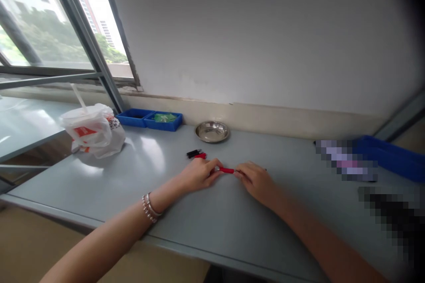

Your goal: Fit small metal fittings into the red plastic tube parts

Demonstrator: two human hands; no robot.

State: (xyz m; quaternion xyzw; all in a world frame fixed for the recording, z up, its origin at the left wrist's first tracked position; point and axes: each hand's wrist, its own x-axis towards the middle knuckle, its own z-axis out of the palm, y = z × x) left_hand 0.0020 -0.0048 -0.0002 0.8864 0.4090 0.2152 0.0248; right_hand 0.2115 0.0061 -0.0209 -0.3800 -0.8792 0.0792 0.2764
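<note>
A red pen (pixel 227 170) lies level just above the table between my two hands. My left hand (pixel 201 174) pinches its left end, where a silvery part shows at the fingertips. At the other end, my right hand (pixel 255 179) has its fingers closed around the pen's metallic end, and they hide part of it. Just beyond my left hand lie a few black pen-like pieces (pixel 193 153) and some red ones (pixel 200 156), partly covered by that hand. A small dark tip shows past my right hand; I cannot tell what it belongs to.
A round steel dish (pixel 212 141) stands near the wall. Left of it are two blue trays (pixel 166 126), one with green plastic packaging (pixel 164 117), then a white plastic bag (pixel 96 135) with a straw. Another blue tray (pixel 388 159) and blurred-out items lie right on the grey table (pixel 232 230).
</note>
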